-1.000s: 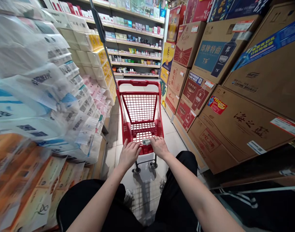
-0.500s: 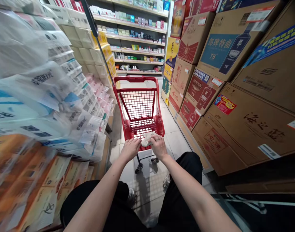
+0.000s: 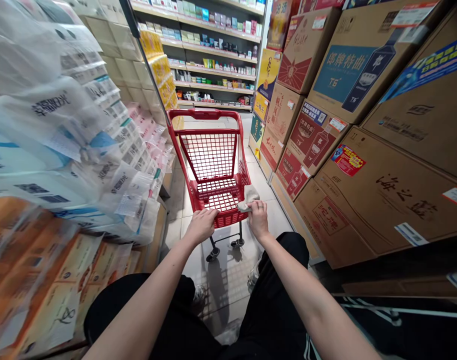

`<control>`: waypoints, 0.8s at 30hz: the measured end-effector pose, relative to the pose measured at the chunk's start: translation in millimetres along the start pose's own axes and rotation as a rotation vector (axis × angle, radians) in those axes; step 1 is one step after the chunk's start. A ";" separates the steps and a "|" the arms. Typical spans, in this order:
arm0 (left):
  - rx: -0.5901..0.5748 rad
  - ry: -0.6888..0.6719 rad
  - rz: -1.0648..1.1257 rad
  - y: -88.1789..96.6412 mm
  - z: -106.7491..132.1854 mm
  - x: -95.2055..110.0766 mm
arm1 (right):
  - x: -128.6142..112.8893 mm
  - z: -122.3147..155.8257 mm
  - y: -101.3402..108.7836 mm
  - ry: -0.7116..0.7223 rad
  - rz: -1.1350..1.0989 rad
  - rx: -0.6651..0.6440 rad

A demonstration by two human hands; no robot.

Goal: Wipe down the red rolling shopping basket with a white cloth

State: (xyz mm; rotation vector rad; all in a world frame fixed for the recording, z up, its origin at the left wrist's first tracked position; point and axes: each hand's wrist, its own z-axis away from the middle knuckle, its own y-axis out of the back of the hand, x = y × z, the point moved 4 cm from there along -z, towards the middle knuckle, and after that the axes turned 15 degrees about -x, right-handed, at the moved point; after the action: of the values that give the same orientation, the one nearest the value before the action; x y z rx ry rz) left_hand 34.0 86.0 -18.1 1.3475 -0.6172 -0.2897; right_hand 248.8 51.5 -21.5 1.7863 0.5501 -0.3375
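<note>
A small red shopping cart (image 3: 213,160) stands in the aisle just ahead of me, its basket empty. My left hand (image 3: 201,225) is closed over the near rim of the cart. My right hand (image 3: 257,216) pinches a pale cloth (image 3: 248,196) against the right near corner of the cart's rim. My legs in black trousers show at the bottom of the view.
Plastic-wrapped tissue packs (image 3: 63,145) are stacked high on the left, orange cartons below them. Large brown liquor cartons (image 3: 367,150) line the right side. A shelf of small goods (image 3: 213,55) closes the aisle's far end. The tiled floor (image 3: 221,280) is narrow between the stacks.
My right hand slid the cloth from the middle of the cart's near rim to its right corner. The cart turned slightly left. My left hand kept its hold on the rim.
</note>
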 end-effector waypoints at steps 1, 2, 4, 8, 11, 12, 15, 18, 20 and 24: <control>-0.008 0.005 -0.001 -0.2 0.3 0.4 | -2.3 1.0 -1.2 -0.019 -0.003 0.001; -0.013 0.008 -0.005 -0.4 0.8 0.9 | -4.5 2.3 -2.4 -0.036 -0.006 0.004; -0.015 0.008 -0.013 -0.4 1.9 2.5 | -9.2 6.8 -5.2 -0.062 -0.025 0.016; -0.010 -0.007 -0.031 0.0 3.2 7.1 | -21.1 17.6 -15.6 -0.042 -0.125 0.000; -0.022 -0.002 -0.024 -0.1 1.4 9.8 | -22.9 18.1 -21.6 -0.103 -0.263 -0.005; -0.030 0.000 -0.022 -0.5 0.3 10.6 | -20.1 16.7 -21.8 -0.160 -0.327 0.020; -0.043 0.003 -0.019 -2.5 -3.9 13.9 | -7.3 11.5 -20.7 -0.367 -0.495 0.129; -0.028 -0.010 -0.016 -4.6 -7.6 19.3 | -2.1 10.0 -22.9 -0.493 -0.555 0.214; -0.019 -0.017 -0.022 -5.6 -8.8 23.1 | -6.8 11.7 -29.4 -0.512 -0.589 0.230; -0.022 -0.016 -0.032 -4.8 -7.5 27.4 | -23.3 16.2 -49.2 -0.475 -0.784 0.176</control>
State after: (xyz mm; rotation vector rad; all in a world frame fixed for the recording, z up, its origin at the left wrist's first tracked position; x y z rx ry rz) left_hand 61.1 76.5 -16.7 1.3360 -0.6046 -0.3331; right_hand 204.0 41.9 -55.0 1.5061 0.8737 -1.3428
